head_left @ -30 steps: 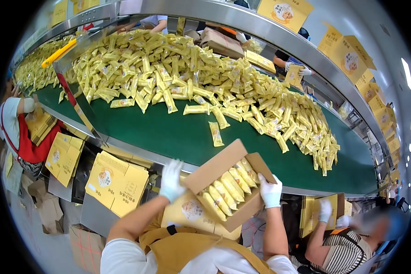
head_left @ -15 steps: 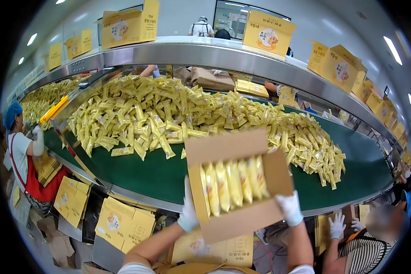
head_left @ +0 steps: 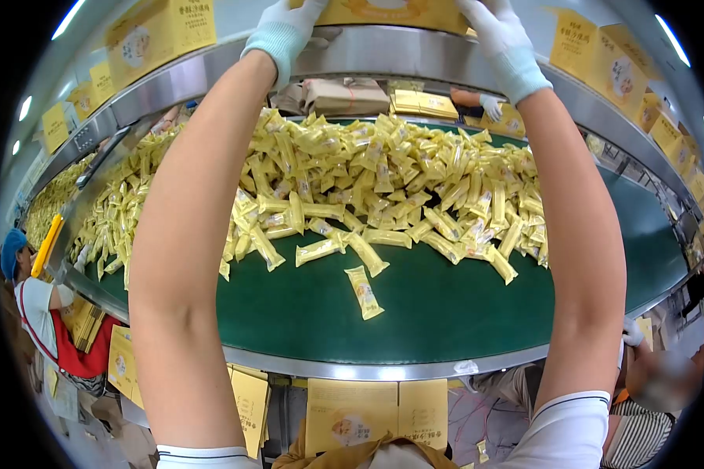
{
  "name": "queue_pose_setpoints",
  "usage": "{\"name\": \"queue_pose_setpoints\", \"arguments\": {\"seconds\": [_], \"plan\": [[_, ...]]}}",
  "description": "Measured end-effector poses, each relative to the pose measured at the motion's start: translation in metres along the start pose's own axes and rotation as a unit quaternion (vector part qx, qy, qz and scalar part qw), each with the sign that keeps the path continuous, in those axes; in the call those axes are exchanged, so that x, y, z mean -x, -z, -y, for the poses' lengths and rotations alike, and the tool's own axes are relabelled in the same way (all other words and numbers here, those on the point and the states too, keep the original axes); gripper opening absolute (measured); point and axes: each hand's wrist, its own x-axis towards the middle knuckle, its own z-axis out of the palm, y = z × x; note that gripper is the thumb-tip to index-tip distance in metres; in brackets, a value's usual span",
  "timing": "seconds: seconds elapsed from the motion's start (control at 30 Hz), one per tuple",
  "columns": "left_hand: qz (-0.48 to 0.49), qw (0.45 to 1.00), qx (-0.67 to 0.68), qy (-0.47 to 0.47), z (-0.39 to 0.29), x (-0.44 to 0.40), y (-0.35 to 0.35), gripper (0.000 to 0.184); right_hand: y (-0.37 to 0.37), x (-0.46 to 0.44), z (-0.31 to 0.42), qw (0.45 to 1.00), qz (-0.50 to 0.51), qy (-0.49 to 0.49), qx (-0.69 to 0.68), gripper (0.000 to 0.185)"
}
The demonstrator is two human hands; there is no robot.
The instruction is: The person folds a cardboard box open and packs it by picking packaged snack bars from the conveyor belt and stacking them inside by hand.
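Note:
Both my arms reach up and away over the belt. A yellow carton (head_left: 387, 14) is at the top edge of the view, at the raised metal shelf, mostly cut off. My left hand (head_left: 289, 33), in a white glove with a pale cuff, grips its left side. On its right side is my right hand (head_left: 499, 35), gloved alike, its fingertips partly out of view. Below my arms a heap of yellow wrapped snack packets (head_left: 368, 168) covers the far part of the green belt (head_left: 305, 320). One loose packet (head_left: 364, 293) lies apart on the near side.
The metal shelf (head_left: 414, 53) crosses above the belt, bearing more cartons (head_left: 160, 35). Flat yellow cartons (head_left: 375, 414) are below the near rim. A co-worker in a red apron (head_left: 86, 344) stands left; another in a striped top (head_left: 641, 430) is at right. Across the belt a gloved hand (head_left: 490, 108) shows.
The open carton of packets, earlier between my hands over the near belt, has gone up and away to the shelf with both hands. My view has shifted, and packets now lie nearer.

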Motion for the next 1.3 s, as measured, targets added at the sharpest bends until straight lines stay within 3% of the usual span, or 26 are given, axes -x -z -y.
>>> {"name": "queue_pose_setpoints", "arguments": {"seconds": [0.03, 0.1, 0.2, 0.23, 0.27, 0.3, 0.33, 0.37, 0.4, 0.43, 0.47, 0.5, 0.53, 0.6, 0.67, 0.73, 0.8, 0.87, 0.93, 0.97, 1.07, 1.23, 1.3], "plan": [[-0.012, 0.999, -0.027, -0.019, 0.01, 0.004, -0.003, 0.042, 0.0, 0.007, -0.006, 0.993, 0.004, -0.001, 0.119, 0.078], [-0.011, 0.996, -0.078, -0.031, 0.022, -0.002, -0.004, 0.037, 0.001, 0.023, -0.002, 0.936, 0.018, -0.002, 0.352, 0.062], [-0.008, 0.989, -0.097, -0.11, 0.042, 0.014, -0.009, 0.041, -0.001, 0.04, -0.005, 0.9, -0.004, 0.061, 0.432, 0.058], [-0.008, 0.981, -0.113, -0.154, 0.055, 0.027, -0.01, 0.045, -0.005, 0.059, -0.014, 0.82, -0.061, 0.212, 0.528, 0.062], [-0.009, 0.971, -0.128, -0.202, 0.068, 0.042, -0.011, 0.049, 0.007, 0.079, -0.011, 0.826, 0.057, 0.11, 0.55, 0.053], [-0.017, 0.959, -0.131, -0.25, 0.091, 0.062, -0.015, 0.046, 0.006, 0.106, -0.037, 0.851, -0.028, 0.276, 0.447, 0.041], [-0.025, 0.945, -0.133, -0.298, 0.122, 0.086, -0.02, 0.043, 0.01, 0.137, -0.055, 0.87, -0.002, 0.303, 0.389, 0.038], [0.021, 0.946, -0.18, -0.268, 0.154, 0.113, -0.02, 0.037, 0.018, 0.178, -0.073, 0.881, 0.063, 0.234, 0.407, 0.036], [0.07, 0.943, -0.227, -0.233, 0.192, 0.139, -0.016, 0.032, 0.029, 0.222, -0.099, 0.9, 0.136, 0.104, 0.401, 0.036], [0.115, 0.941, -0.276, -0.155, 0.245, 0.16, -0.008, 0.039, 0.042, 0.266, -0.132, 0.889, 0.181, 0.006, 0.421, 0.036], [0.161, 0.93, -0.322, -0.075, 0.286, 0.18, -0.004, 0.045, 0.053, 0.299, -0.154, 0.886, 0.223, -0.153, 0.377, 0.041], [0.156, 0.915, -0.372, -0.001, 0.303, 0.196, -0.008, 0.048, 0.065, 0.327, -0.173, 0.854, 0.252, -0.244, 0.385, 0.049], [0.151, 0.892, -0.42, 0.071, 0.317, 0.207, -0.012, 0.052, 0.071, 0.341, -0.187, 0.834, 0.266, -0.275, 0.396, 0.052], [0.193, 0.855, -0.471, 0.097, 0.352, 0.204, -0.016, 0.062, 0.077, 0.362, -0.21, 0.791, 0.296, -0.335, 0.417, 0.058], [0.215, 0.81, -0.538, 0.09, 0.374, 0.199, -0.03, 0.064, 0.069, 0.369, -0.236, 0.775, 0.32, -0.354, 0.414, 0.071], [0.254, 0.768, -0.56, 0.177, 0.355, 0.176, -0.056, 0.075, 0.053, 0.373, -0.265, 0.761, 0.32, -0.387, 0.41, 0.076], [0.29, 0.736, -0.585, 0.181, 0.372, 0.162, -0.066, 0.082, 0.046, 0.39, -0.324, 0.795, 0.269, -0.422, 0.343, 0.076], [0.301, 0.731, -0.578, 0.204, 0.378, 0.153, -0.072, 0.086, 0.026, 0.373, -0.32, 0.759, 0.272, -0.477, 0.349, 0.075], [0.331, 0.716, -0.573, 0.224, 0.373, 0.15, -0.078, 0.085, 0.021, 0.374, -0.347, 0.767, 0.307, -0.461, 0.324, 0.076], [0.335, 0.716, -0.578, 0.2, 0.376, 0.154, -0.08, 0.084, 0.019, 0.377, -0.356, 0.797, 0.325, -0.42, 0.29, 0.077], [0.339, 0.71, -0.595, 0.164, 0.378, 0.165, -0.089, 0.081, -0.007, 0.359, -0.32, 0.773, 0.327, -0.474, 0.266, 0.079], [0.391, 0.708, -0.559, 0.184, 0.352, 0.178, -0.086, 0.075, -0.026, 0.368, -0.282, 0.758, 0.347, -0.433, 0.341, 0.086], [0.364, 0.72, -0.572, 0.145, 0.347, 0.196, -0.08, 0.072, -0.028, 0.375, -0.266, 0.77, 0.354, -0.419, 0.327, 0.082]]}}
